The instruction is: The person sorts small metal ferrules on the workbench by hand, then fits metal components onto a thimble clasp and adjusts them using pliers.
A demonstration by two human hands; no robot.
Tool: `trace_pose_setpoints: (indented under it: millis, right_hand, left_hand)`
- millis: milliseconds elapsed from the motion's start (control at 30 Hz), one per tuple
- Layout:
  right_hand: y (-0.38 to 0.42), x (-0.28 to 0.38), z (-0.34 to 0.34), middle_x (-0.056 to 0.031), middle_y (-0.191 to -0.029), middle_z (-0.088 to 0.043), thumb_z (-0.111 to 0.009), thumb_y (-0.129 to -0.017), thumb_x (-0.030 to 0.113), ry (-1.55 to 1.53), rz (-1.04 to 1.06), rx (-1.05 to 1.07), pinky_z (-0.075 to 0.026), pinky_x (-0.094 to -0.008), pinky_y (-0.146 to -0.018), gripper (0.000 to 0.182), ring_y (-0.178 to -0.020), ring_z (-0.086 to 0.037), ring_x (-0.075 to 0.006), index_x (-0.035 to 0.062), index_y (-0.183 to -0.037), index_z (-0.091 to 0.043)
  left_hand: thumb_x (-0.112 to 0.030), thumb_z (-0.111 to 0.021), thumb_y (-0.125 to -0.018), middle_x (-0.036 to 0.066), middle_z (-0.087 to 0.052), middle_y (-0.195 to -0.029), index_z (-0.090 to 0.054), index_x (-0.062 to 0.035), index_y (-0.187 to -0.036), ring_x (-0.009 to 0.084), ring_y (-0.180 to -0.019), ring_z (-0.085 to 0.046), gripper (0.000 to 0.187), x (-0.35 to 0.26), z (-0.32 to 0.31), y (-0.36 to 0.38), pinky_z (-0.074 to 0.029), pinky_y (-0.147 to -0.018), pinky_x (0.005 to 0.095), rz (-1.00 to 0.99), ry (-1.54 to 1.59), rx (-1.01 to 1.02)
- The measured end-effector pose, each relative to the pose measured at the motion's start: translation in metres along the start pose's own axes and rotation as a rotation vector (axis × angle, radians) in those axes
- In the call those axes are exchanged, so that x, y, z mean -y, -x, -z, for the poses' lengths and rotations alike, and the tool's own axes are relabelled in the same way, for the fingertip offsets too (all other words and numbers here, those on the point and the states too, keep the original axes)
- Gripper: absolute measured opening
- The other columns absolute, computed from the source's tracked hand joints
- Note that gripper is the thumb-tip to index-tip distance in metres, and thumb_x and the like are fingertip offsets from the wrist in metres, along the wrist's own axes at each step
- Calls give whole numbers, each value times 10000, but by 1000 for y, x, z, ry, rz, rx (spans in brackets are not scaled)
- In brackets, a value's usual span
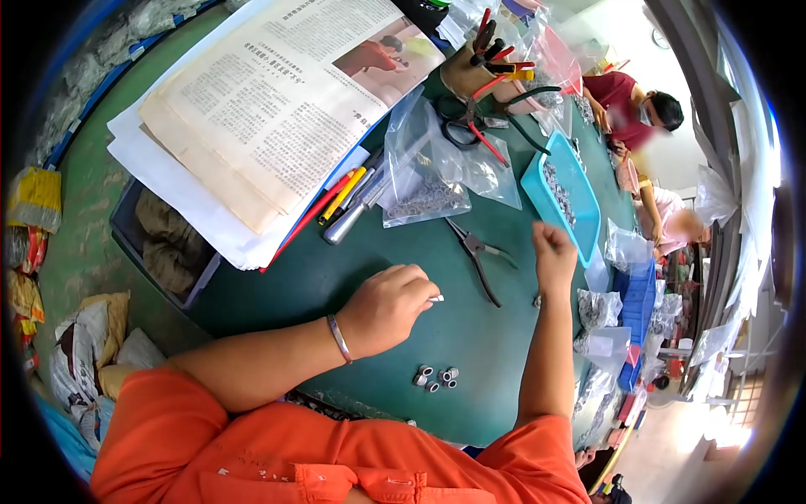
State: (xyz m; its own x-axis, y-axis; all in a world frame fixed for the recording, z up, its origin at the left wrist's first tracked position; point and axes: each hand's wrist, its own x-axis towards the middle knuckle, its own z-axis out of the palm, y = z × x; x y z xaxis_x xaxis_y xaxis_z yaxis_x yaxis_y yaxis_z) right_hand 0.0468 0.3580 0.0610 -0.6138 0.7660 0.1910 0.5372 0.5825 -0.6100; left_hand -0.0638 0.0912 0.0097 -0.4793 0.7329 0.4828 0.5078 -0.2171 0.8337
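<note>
1. The left hand [388, 307] is closed in a loose fist above the green table [336, 277], and I see a small white piece [437, 298] pinched at its fingertips.
2. The right hand [554, 252] is a raised fist further out; I cannot tell what it holds.
3. A cluster of small silver rings [437, 377] lies loose on the table, just nearer to me than the left hand, not touched by either.

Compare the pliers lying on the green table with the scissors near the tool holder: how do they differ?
The pliers lie alone on bare table, handles toward the person; the scissors sit farther back, partly on a clear plastic bag. The pliers have thin dark handles; the scissors have round black finger loops. Neither is in a hand.
</note>
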Motion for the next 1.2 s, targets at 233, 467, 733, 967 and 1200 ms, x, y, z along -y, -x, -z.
trace_pose_setpoints:
  millis: [233,467,733,967,1200]
  right_hand:
    - [-109,38,-85,-196,-994,-592,-624,-730,81,397,523,23,-452,-433,-823,211,-952,-553,-356,22,-932,-635]
    - [-115,26,-98,-181,-943,-587,-584,-795,95,482,499,96,-455,-441,-739,176,-892,-551,-371,26,-955,-610]
    - [-95,88,-2,-160,-801,-610,-572,-831,13,265,827,-215,-475,-312,-662,131,-722,-605,-277,16,-950,-625]
    - [-162,149,35,-153,-800,-651,-569,-848,135,298,774,-509,-483,-317,-665,217,-745,-638,-249,30,-1027,-632]
    - [-205,188,1,-170,-902,-630,-498,-779,73,1152,724,-80,-491,-418,-733,163,-844,-621,-327,43,-867,-633]
  left_hand:
    - [17,-640,-710,93,-567,-812,-583,-26,-814,273,-760,-566,127,7,0,0,-470,-674,336,39,-14,-4]
    - [2,-638,-727,83,-568,-814,-588,-32,-822,263,-770,-568,113,6,0,0,-478,-675,327,29,6,-15]
    - [-9,-640,-732,80,-562,-807,-581,-38,-822,261,-758,-566,111,5,-9,4,-475,-673,326,27,28,-8]
    - [-44,-565,-785,88,-534,-816,-553,-46,-834,281,-780,-541,50,7,-6,5,-457,-693,362,30,48,-3]
    - [-14,-643,-728,83,-561,-807,-574,-47,-832,261,-761,-568,130,7,-8,5,-478,-680,334,17,10,5]
